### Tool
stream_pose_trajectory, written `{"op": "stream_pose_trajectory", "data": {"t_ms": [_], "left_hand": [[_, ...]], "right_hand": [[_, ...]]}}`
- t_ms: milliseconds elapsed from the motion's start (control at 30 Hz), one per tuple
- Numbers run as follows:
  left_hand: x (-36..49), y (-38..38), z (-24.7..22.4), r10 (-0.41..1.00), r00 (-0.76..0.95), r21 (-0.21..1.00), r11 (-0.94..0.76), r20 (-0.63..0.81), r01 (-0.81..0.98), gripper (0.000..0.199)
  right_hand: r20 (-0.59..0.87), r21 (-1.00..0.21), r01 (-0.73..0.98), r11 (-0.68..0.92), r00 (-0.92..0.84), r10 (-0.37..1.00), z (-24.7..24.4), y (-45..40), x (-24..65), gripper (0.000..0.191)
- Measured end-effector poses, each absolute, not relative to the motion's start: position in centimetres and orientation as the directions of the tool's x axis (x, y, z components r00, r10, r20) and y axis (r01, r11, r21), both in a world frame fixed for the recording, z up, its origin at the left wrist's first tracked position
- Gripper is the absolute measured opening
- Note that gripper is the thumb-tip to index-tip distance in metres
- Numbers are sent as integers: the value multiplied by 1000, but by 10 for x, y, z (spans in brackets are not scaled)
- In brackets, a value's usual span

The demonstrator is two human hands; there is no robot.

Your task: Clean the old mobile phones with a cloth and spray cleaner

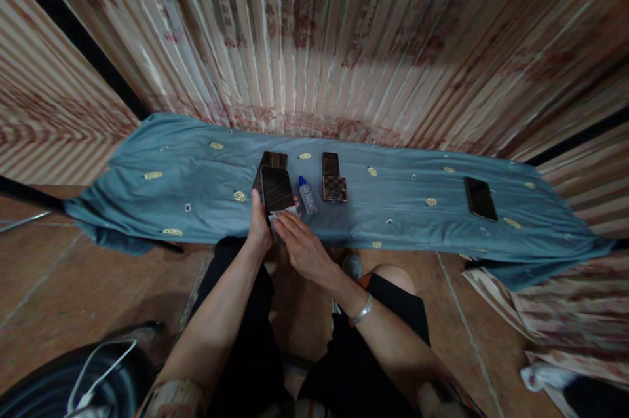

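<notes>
My left hand (259,227) is closed around a dark smartphone (278,187), its screen facing up. Pressed against the lower end of that screen, my right hand (308,253) has a white wipe (289,211) under its fingers; whether it is paper or cloth I cannot tell. Just beyond the phone lies another dark, flat, glossy item (274,159), partly hidden by it. A small clear bottle with a blue cap (307,195) lies right of the phone. Farther right are a dark square item (331,164) and a checked, shiny case (335,189), touching or joined.
A blue-green cloth with yellow prints covers the long narrow table (403,175). Toward its right end lies another dark phone (480,198). Striped curtains (314,64) hang behind. At lower left, a white cable (105,372) rests on a black round seat (44,379).
</notes>
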State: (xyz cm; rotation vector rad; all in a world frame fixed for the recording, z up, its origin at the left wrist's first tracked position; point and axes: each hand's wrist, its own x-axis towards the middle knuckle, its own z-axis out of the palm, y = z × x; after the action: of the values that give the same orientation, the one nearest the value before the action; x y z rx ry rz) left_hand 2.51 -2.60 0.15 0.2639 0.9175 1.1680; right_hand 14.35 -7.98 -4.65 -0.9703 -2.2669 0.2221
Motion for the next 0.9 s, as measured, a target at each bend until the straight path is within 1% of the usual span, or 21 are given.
{"op": "stream_pose_trajectory", "data": {"t_ms": [100, 367, 600, 733, 900], "left_hand": [[24, -26, -2, 879, 113, 608, 408, -464, -681, 84], [27, -26, -12, 867, 165, 561, 438, -470, -703, 67], [29, -26, -24, 875, 152, 604, 433, -459, -669, 62], [32, -27, -22, 871, 134, 597, 427, -472, -679, 57], [30, -24, -19, 871, 119, 569, 410, -477, -713, 58]], "right_hand": [[513, -379, 591, 712, -506, 693, -47, -80, 144, 61], [499, -388, 615, 686, -486, 718, -48, -70, 152, 59], [501, -419, 641, 643, -428, 752, -53, -58, 159, 59], [492, -434, 645, 629, -415, 765, -53, -56, 161, 60], [459, -441, 633, 637, -451, 766, -55, -61, 157, 64]]}}
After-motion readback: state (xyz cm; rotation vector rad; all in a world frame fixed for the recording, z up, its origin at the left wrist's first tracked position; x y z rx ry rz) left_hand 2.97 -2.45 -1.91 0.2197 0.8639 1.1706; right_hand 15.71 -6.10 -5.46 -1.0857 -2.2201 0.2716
